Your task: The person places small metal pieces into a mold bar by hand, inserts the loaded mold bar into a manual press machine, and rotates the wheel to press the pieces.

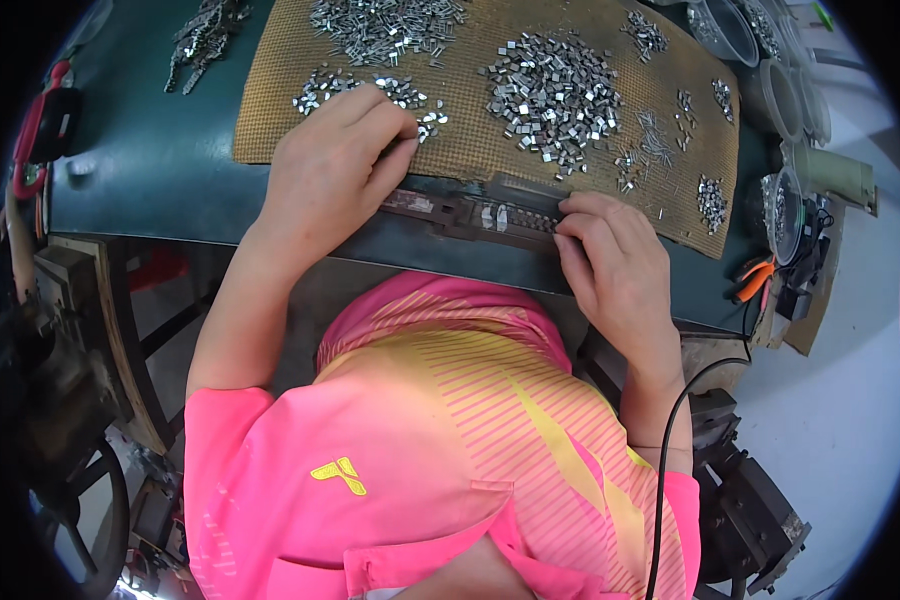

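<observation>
A long dark metal jig (460,217) lies along the front edge of the table, with shiny metal links (494,217) set in its middle groove. My right hand (618,250) is closed at the jig's right end, thumb and fingertips gripping it. My left hand (332,165) is over the mat's front left, its thumb and forefinger pinched together beside a pile of small shiny pieces (432,122). Whatever is between those fingertips is too small to make out. The left hand and wrist hide part of the mat and the jig's left end.
A brown textured mat (470,150) carries heaps of metal blocks (555,95), pins (385,25) and smaller parts. Linked metal chains (205,40) lie far left. Clear plastic tubs (775,100) line the right side, near orange-handled pliers (755,278). A black cable (675,410) passes my right arm.
</observation>
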Demonstrator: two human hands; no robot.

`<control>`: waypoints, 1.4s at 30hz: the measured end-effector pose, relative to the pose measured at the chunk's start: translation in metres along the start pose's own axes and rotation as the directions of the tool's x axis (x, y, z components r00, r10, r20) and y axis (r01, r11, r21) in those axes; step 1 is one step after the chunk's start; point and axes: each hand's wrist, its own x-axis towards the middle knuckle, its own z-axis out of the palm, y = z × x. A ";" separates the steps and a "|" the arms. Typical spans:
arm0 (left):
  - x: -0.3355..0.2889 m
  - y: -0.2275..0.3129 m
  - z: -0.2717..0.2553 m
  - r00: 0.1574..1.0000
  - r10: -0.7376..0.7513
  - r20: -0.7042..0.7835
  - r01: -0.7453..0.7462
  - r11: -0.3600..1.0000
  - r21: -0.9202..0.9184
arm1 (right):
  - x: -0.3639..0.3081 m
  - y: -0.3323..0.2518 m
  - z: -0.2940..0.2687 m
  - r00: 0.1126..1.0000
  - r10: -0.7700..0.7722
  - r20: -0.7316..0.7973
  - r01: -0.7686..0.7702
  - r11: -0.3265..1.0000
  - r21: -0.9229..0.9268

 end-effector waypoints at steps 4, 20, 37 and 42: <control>0.000 -0.001 0.002 1.000 -0.021 -0.006 0.021 1.000 -0.014 | -0.002 -0.005 0.007 0.999 -0.015 -0.030 0.013 0.997 -0.079; -0.002 -0.007 -0.007 0.998 0.024 0.056 -0.023 0.999 -0.024 | 0.057 -0.009 0.016 0.999 -0.013 -0.043 0.019 0.991 0.136; -0.006 -0.009 -0.007 1.000 -0.005 -0.014 0.004 0.999 -0.038 | 0.104 -0.017 0.059 0.995 -0.098 0.021 0.100 0.979 -0.176; -0.006 -0.009 -0.007 1.000 0.003 -0.008 -0.004 0.999 -0.037 | 0.100 -0.010 0.056 0.993 -0.117 -0.028 0.116 0.993 -0.034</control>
